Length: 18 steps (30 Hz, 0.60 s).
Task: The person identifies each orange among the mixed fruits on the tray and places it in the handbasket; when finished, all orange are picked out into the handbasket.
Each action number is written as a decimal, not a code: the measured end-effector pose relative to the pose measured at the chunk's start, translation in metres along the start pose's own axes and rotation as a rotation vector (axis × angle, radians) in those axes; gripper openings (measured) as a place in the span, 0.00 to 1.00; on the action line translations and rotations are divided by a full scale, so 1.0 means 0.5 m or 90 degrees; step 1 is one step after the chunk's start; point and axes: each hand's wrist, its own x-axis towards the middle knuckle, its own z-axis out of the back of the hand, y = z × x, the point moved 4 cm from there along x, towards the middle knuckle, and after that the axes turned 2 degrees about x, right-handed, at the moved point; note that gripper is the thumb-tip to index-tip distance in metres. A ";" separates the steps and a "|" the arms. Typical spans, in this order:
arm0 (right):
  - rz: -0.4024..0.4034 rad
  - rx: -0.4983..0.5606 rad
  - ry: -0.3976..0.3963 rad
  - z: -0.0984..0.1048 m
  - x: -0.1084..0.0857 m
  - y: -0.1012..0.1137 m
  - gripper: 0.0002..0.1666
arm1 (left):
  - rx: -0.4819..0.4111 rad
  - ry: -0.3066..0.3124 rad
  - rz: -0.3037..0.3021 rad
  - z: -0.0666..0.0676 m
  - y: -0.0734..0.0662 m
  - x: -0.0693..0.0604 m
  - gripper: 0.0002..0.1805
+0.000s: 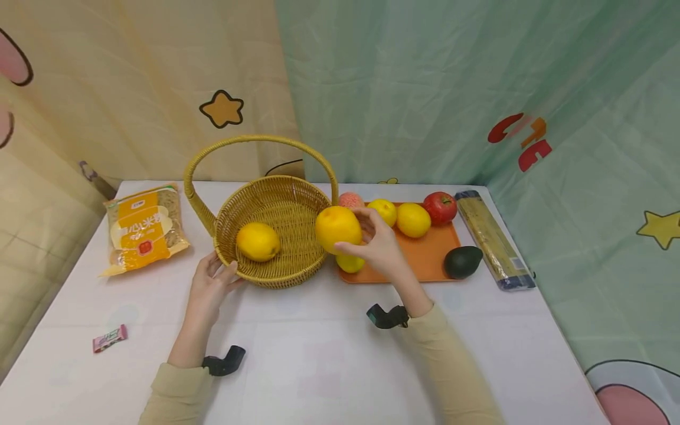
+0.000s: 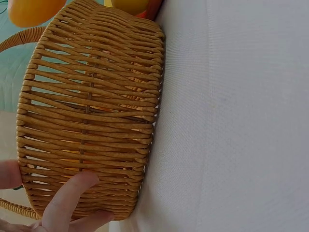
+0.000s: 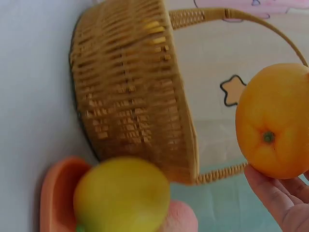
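Note:
A wicker basket (image 1: 297, 227) with a tall handle holds one orange-yellow fruit (image 1: 258, 241) at its left side. My left hand (image 1: 208, 289) touches the basket's front left rim; in the left wrist view its fingers (image 2: 72, 195) lie against the woven side (image 2: 91, 111). My right hand (image 1: 383, 245) grips a round orange fruit (image 1: 337, 228) between thumb and fingers, raised by the basket's right rim. The right wrist view shows this orange (image 3: 277, 121) clear of the basket (image 3: 130, 87), with the hand (image 3: 285, 203) at its lower side.
Right of the basket an orange tray (image 1: 425, 257) bears several yellow fruits (image 1: 414, 220), a red apple (image 1: 440, 208), a pink fruit (image 1: 350, 199) and a dark green avocado (image 1: 463, 262). A long packet (image 1: 494, 239) lies far right. At the left are a grain bag (image 1: 144, 227) and a pink wrapper (image 1: 110, 339).

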 end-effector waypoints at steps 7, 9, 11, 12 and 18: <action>0.008 -0.016 0.067 -0.074 0.024 0.006 0.41 | -0.004 0.015 -0.003 0.000 -0.002 0.001 0.39; 0.011 -0.039 0.090 -0.093 0.030 0.004 0.43 | -0.003 0.017 -0.002 0.000 -0.002 0.001 0.39; 0.017 -0.062 0.111 -0.111 0.036 0.004 0.43 | -0.002 0.015 -0.001 0.000 -0.001 0.002 0.39; 0.023 -0.072 0.121 -0.119 0.039 0.005 0.44 | -0.004 0.015 -0.001 0.001 0.000 0.002 0.39; 0.053 -0.142 0.178 -0.160 0.057 0.006 0.45 | -0.010 0.012 -0.005 0.002 0.002 0.001 0.39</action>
